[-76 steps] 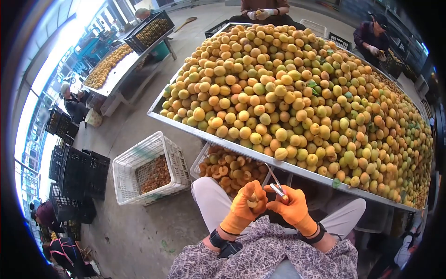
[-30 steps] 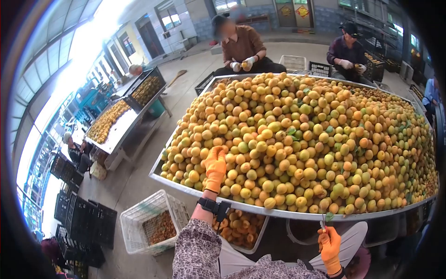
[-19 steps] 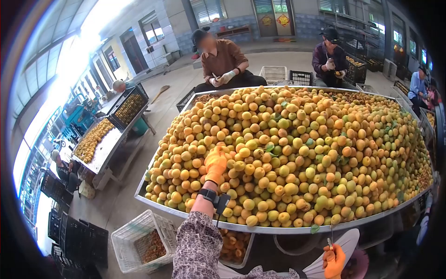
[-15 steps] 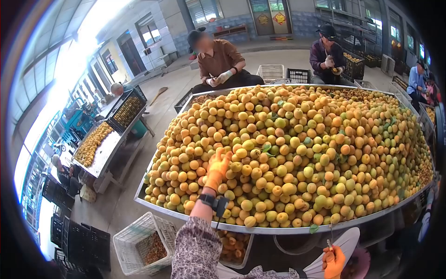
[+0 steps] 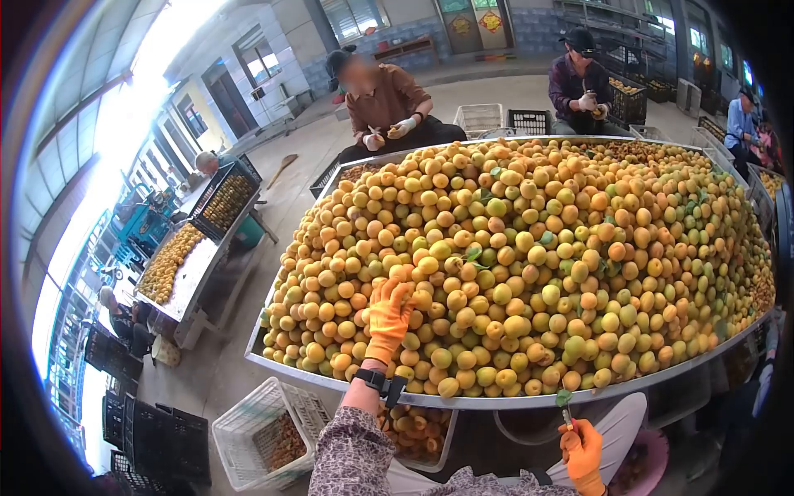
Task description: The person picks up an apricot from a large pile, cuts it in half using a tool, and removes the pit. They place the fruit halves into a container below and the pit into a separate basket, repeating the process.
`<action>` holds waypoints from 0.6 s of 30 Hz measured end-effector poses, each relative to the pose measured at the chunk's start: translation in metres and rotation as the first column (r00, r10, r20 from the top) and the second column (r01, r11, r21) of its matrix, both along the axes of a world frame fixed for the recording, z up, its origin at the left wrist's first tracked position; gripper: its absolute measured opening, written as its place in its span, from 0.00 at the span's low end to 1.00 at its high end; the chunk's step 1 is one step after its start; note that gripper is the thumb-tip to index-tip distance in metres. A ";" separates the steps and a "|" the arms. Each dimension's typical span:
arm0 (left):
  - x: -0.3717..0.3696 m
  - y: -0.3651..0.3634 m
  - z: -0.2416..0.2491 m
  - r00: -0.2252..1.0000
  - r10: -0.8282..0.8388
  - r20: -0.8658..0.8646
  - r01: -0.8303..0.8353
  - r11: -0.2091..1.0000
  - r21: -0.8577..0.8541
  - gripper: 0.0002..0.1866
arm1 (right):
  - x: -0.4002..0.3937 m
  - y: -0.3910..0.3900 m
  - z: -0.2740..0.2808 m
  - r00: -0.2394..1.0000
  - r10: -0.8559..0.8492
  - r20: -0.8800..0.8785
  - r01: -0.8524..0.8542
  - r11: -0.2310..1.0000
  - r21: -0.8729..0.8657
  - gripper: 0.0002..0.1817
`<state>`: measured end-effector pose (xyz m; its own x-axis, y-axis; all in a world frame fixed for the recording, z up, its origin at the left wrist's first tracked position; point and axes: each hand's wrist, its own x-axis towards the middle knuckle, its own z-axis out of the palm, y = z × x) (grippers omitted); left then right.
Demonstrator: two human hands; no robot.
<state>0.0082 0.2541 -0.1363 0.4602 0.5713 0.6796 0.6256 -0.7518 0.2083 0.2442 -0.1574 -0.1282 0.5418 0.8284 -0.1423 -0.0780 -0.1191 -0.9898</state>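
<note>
A big heap of yellow-orange apricots (image 5: pixel 529 248) fills a metal-rimmed table (image 5: pixel 463 403) in front of me. My left hand (image 5: pixel 387 318), in an orange glove with a black wrist strap, lies on the near left slope of the heap. Its fingers are spread over the fruit and I see nothing gripped in them. My right hand (image 5: pixel 583 450), also in an orange glove, is low by my lap below the table rim. It is closed around a small knife (image 5: pixel 567 413) whose thin blade points up.
Below the table's near edge sit a tray of halved apricots (image 5: pixel 418 430) and a white crate (image 5: pixel 248 417) holding brown pits. Black crates (image 5: pixel 157 438) are stacked at the lower left. A second fruit table (image 5: pixel 174 264) stands at left. Two people (image 5: pixel 385 99) (image 5: pixel 583 83) work across the heap.
Both hands were together at my lap on a fruit. The left hand then reached up onto the heap and has now slid back a little with fingers spread; the right stays low with the knife.
</note>
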 end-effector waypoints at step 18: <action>-0.060 -0.036 -0.045 0.725 0.674 -0.143 -0.688 0.697 -0.201 0.25 | -0.011 -0.006 -0.003 0.998 0.068 0.013 -0.068 0.998 0.010 0.20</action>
<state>-0.0519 0.2181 -0.1813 -0.0842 0.8743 0.4780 0.9631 -0.0516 0.2640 0.2334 -0.1630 -0.1314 0.4860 0.8647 -0.1270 -0.0572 -0.1135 -0.9919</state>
